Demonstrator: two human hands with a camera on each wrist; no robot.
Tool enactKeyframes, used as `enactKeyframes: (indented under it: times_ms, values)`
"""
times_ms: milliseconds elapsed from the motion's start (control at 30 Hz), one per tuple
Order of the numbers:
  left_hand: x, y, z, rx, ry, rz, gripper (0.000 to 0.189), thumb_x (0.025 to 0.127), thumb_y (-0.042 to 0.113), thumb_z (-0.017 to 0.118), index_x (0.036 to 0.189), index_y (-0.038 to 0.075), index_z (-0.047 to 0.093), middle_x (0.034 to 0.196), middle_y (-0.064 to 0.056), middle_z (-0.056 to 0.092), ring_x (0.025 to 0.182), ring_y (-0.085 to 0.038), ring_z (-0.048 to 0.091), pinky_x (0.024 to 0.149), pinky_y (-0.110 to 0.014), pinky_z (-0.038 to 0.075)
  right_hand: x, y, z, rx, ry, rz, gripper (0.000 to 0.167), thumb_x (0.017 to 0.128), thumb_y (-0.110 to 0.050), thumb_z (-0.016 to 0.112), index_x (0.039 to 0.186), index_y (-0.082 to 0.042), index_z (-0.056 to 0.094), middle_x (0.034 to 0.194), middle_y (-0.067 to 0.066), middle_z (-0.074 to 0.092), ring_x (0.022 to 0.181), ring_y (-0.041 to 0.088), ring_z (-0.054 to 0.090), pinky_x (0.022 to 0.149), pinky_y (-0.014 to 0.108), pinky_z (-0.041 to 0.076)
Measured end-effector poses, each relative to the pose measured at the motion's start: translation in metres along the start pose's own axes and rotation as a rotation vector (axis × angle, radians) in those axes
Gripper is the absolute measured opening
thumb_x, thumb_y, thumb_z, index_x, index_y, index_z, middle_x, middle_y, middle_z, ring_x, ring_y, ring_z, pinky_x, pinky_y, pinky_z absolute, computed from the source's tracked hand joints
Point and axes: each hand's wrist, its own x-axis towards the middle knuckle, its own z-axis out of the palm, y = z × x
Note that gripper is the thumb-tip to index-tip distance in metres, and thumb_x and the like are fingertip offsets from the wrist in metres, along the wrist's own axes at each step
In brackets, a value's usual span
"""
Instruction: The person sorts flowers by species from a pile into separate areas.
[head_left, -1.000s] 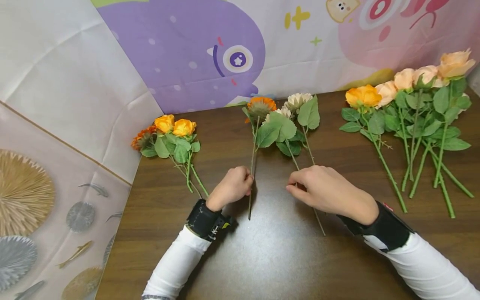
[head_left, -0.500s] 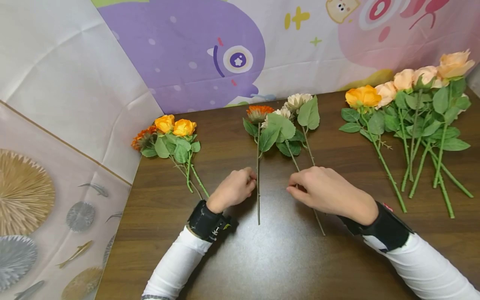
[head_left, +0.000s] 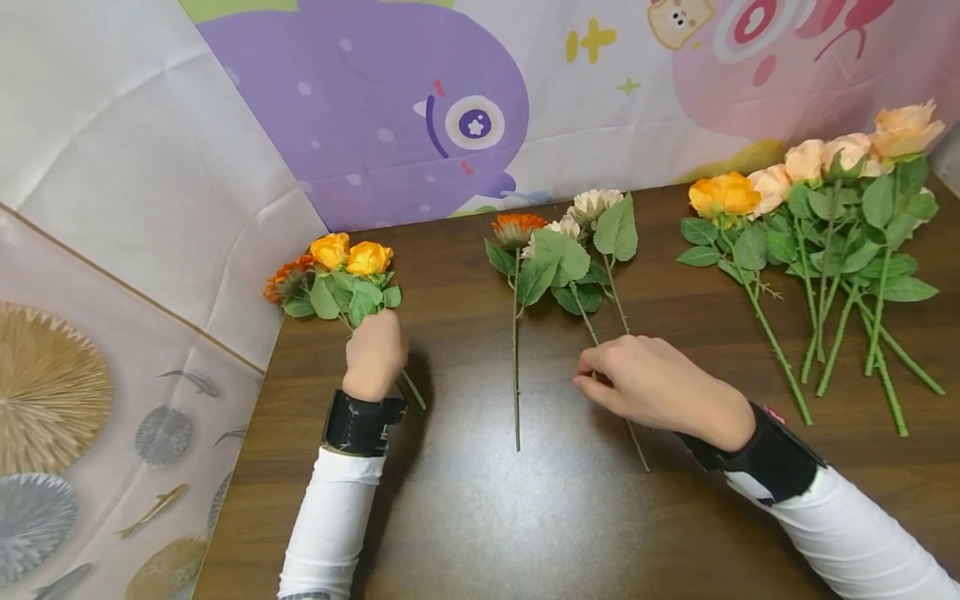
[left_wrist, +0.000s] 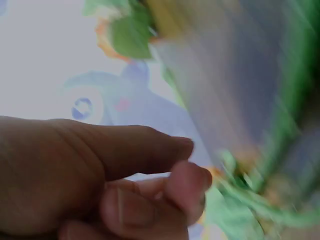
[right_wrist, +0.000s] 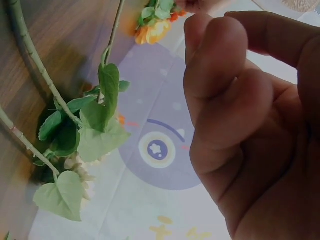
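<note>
In the head view my left hand [head_left: 375, 354] is over the stems of the left bunch, which has yellow-orange roses [head_left: 369, 257] and a dark orange flower [head_left: 288, 279]. Its fingers are loosely bent, with blurred green stems [left_wrist: 287, 105] beyond the fingertips in the left wrist view and nothing visibly held. My right hand [head_left: 656, 379] hovers over the stems of two cream flowers [head_left: 596, 205], fingers loosely curled around nothing. Between the hands lies an orange flower [head_left: 519, 228], its thin stem pointing towards me.
Several peach roses [head_left: 851, 154] and an orange rose [head_left: 723, 196] lie at the right, stems crossing. The brown wooden table [head_left: 525, 525] ends at a printed cloth backdrop [head_left: 390, 125]. A patterned cloth [head_left: 150, 367] hangs along the left edge.
The orange flower's stem shifted slightly right and lies straight, and my left hand let go of it. Then that hand moved left to the left bunch. My right hand stays put.
</note>
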Motion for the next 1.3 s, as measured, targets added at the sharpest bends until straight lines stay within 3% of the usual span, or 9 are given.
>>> enactKeyframes:
  times_ms: [167,467,600,833,933,1000,1100,1167,1300]
  values:
    - [0.011,-0.020,0.006,0.063,-0.032,-0.103,0.025,0.096,-0.001,0.045,0.100,-0.009,0.068,0.097,-0.031,0.068,0.084,-0.047,0.068,0.067,-0.057,0.056,0.000,0.001,0.001,-0.013,-0.010,-0.003,0.019,0.094,-0.015,0.066,0.075,-0.018,0.062,0.060,-0.012,0.045,0.053,0.003,0.037,0.049,0.023,0.035]
    - [0.014,-0.030,0.009,0.045,-0.025,-0.143,0.028,0.096,-0.001,0.041,0.103,-0.010,0.067,0.100,-0.033,0.067,0.086,-0.048,0.068,0.067,-0.058,0.055,0.000,0.001,0.002,-0.030,-0.006,-0.007,0.021,0.094,-0.016,0.066,0.074,-0.018,0.059,0.059,-0.011,0.043,0.052,0.003,0.037,0.049,0.024,0.033]
    - [0.014,-0.031,0.007,0.035,-0.023,-0.128,0.028,0.096,-0.001,0.041,0.105,-0.010,0.067,0.102,-0.033,0.067,0.088,-0.049,0.067,0.068,-0.059,0.055,0.000,0.001,0.002,-0.031,-0.009,-0.006,0.022,0.094,-0.016,0.066,0.073,-0.018,0.058,0.059,-0.011,0.041,0.052,0.003,0.036,0.048,0.023,0.032]
    - [0.013,-0.030,0.001,-0.020,0.084,-0.073,0.024,0.094,0.001,0.047,0.095,-0.011,0.067,0.096,-0.033,0.067,0.086,-0.049,0.067,0.068,-0.059,0.055,0.000,0.002,0.001,-0.024,-0.006,-0.010,0.022,0.094,-0.015,0.065,0.073,-0.019,0.059,0.059,-0.011,0.042,0.052,0.003,0.036,0.049,0.023,0.032]
    - [0.012,-0.030,0.000,-0.099,0.163,-0.050,0.020,0.090,0.004,0.049,0.080,-0.007,0.062,0.087,-0.031,0.066,0.080,-0.049,0.067,0.065,-0.059,0.053,0.000,0.002,0.001,-0.022,-0.004,-0.009,0.022,0.094,-0.015,0.065,0.073,-0.019,0.059,0.059,-0.011,0.042,0.052,0.003,0.036,0.049,0.024,0.033]
    - [0.011,-0.027,-0.002,-0.154,0.214,-0.024,0.022,0.088,0.005,0.050,0.068,-0.001,0.055,0.072,-0.022,0.061,0.069,-0.043,0.065,0.058,-0.055,0.052,0.000,0.001,0.001,-0.022,0.000,-0.009,0.023,0.094,-0.015,0.065,0.073,-0.019,0.058,0.059,-0.011,0.041,0.052,0.004,0.036,0.049,0.024,0.033]
    - [0.009,-0.020,-0.007,-0.244,0.293,0.053,0.030,0.086,0.003,0.050,0.057,0.009,0.041,0.057,-0.006,0.041,0.051,-0.027,0.048,0.048,-0.042,0.042,0.000,0.001,0.001,-0.016,0.007,-0.009,0.024,0.094,-0.015,0.065,0.072,-0.019,0.057,0.059,-0.011,0.041,0.053,0.004,0.036,0.050,0.024,0.034]
    - [0.005,-0.014,-0.012,-0.309,0.337,0.126,0.029,0.087,0.002,0.049,0.059,0.009,0.043,0.055,-0.001,0.036,0.048,-0.019,0.038,0.047,-0.034,0.034,0.000,0.001,0.001,-0.009,0.012,-0.008,0.023,0.094,-0.015,0.065,0.072,-0.019,0.057,0.060,-0.011,0.041,0.053,0.004,0.037,0.050,0.024,0.034]
    - [-0.009,0.006,-0.019,-0.480,0.408,0.274,0.015,0.094,0.004,0.052,0.080,0.002,0.059,0.057,-0.003,0.055,0.046,-0.014,0.044,0.046,-0.026,0.032,0.000,0.000,0.001,0.016,0.038,-0.008,0.017,0.094,-0.014,0.066,0.077,-0.018,0.063,0.063,-0.011,0.049,0.055,0.003,0.040,0.051,0.024,0.037]
